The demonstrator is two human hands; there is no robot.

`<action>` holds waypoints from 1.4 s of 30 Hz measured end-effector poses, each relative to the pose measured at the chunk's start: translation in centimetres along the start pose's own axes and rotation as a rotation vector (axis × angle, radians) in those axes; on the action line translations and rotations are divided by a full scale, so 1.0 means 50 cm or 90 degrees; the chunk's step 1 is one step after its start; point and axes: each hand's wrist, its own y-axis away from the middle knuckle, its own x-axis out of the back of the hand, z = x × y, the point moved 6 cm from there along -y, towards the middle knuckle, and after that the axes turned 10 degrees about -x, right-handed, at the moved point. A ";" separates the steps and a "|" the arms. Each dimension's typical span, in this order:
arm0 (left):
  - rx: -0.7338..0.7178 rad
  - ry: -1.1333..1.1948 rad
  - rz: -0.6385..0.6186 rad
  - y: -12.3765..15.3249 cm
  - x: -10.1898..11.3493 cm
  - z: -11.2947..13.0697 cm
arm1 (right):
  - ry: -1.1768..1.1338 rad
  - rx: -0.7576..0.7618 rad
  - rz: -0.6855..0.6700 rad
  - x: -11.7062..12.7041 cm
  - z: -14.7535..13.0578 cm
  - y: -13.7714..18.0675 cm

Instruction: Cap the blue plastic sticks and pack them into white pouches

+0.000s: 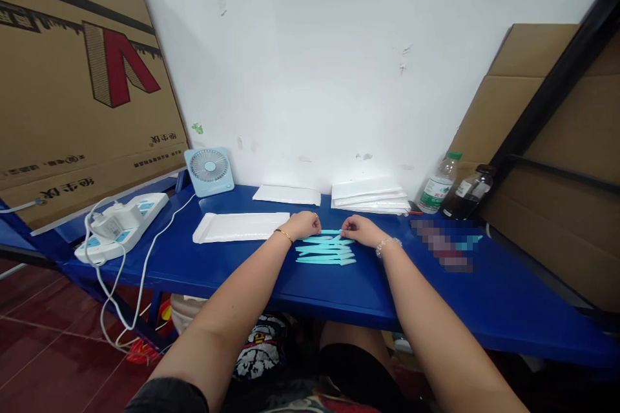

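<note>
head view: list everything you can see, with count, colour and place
teal strips: about six, teal, fanned at table centre between the hands
table: one, blue, across the view
white flat packs: one left of the hands, one behind it, a stack at back right
desk fan: one, pale blue, back left by the wall
power strip: one, white, plugs and cables, far left
water bottle: one, clear, green cap, back right
dark bottle: one, beside it
cardboard boxes: brown, left and right
left hand: gold bracelet, at the rearmost strip
right hand: beaded bracelet, at its other end
</note>
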 end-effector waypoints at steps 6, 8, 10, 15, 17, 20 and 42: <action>-0.004 -0.046 0.089 0.003 0.012 -0.002 | -0.088 -0.024 -0.034 0.015 0.015 -0.003; 0.013 -0.058 0.132 0.006 0.021 -0.012 | -0.062 -0.052 0.010 0.039 0.032 0.000; 0.033 -0.063 0.167 0.011 0.029 -0.024 | -0.037 -0.079 0.053 0.060 0.047 0.005; 0.020 0.006 0.145 0.033 0.035 -0.037 | -0.024 0.003 0.066 0.061 0.018 0.013; -0.017 0.038 0.059 0.042 0.025 -0.034 | -0.013 0.046 0.027 0.039 -0.009 0.016; -0.037 0.047 -0.034 0.052 0.011 -0.026 | 0.010 0.072 -0.004 0.008 -0.045 0.020; -0.023 -0.005 0.176 -0.014 0.032 -0.014 | -0.016 0.118 0.044 0.035 -0.043 0.016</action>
